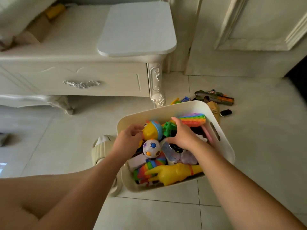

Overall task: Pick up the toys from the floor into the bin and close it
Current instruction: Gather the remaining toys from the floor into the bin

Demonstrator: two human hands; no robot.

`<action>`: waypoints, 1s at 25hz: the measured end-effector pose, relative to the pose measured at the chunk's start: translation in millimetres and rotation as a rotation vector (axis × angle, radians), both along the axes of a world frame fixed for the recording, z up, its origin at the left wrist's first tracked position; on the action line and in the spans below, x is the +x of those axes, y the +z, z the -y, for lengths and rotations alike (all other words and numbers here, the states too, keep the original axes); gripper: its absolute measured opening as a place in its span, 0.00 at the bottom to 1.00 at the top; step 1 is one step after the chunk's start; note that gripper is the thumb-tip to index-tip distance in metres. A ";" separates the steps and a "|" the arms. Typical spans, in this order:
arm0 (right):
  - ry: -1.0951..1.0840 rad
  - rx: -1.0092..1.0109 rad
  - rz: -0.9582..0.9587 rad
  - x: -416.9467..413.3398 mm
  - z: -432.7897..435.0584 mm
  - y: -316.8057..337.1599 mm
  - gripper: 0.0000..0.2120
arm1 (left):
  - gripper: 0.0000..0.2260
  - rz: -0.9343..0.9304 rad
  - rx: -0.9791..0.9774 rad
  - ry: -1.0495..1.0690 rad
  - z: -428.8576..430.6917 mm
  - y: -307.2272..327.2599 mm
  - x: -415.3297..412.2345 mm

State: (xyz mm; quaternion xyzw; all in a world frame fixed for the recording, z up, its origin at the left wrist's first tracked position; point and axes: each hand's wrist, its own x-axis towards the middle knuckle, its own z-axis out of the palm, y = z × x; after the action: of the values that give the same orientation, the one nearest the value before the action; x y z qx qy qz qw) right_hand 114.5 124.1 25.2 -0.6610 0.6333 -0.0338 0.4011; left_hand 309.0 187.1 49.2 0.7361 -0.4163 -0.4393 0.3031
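A cream plastic bin (221, 156) stands on the tiled floor, packed with toys: a yellow duck with a blue cap (152, 131), a white ball with coloured dots (151, 148), a green block toy (168, 129), a rainbow pop pad (193, 119) and a yellow rubber chicken (172, 174). My left hand (128, 138) hovers at the duck's left side, fingers curled, touching it. My right hand (182, 136) is spread over the toys in the bin's middle, holding nothing that I can see. Behind the bin on the floor lie a toy gun (216, 96), small yellow and blue pieces (180, 100) and a black object (225, 112).
A white carved cabinet (74, 77) with a drawer stands to the left and behind the bin; a white flat board (137, 29) rests on its top. A cream door (249, 35) is at the back right. My slippered foot (101, 146) sits beside the bin's left wall.
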 end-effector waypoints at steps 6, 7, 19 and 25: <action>-0.023 0.105 -0.053 3.3 -12.2 2.2 0.19 | 0.12 -0.024 -0.011 0.023 -1.6 8.8 17.6; -0.035 0.145 -0.011 5.5 -17.2 1.3 0.17 | 0.12 -0.025 -0.007 0.019 -2.6 8.2 17.6; -0.260 -0.411 0.014 -21.2 -8.5 25.3 0.11 | 0.12 0.091 -0.072 -0.152 8.8 3.6 -33.1; -0.353 -0.085 -0.336 -95.3 -5.0 23.1 0.26 | 0.31 0.692 -0.117 0.035 21.0 8.0 -11.7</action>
State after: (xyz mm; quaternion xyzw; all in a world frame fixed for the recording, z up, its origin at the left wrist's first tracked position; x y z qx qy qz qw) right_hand 19.2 129.1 48.3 -0.5528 0.7948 -0.0196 0.2498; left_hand 297.4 166.1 57.2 0.8297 -0.5063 -0.1339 0.1932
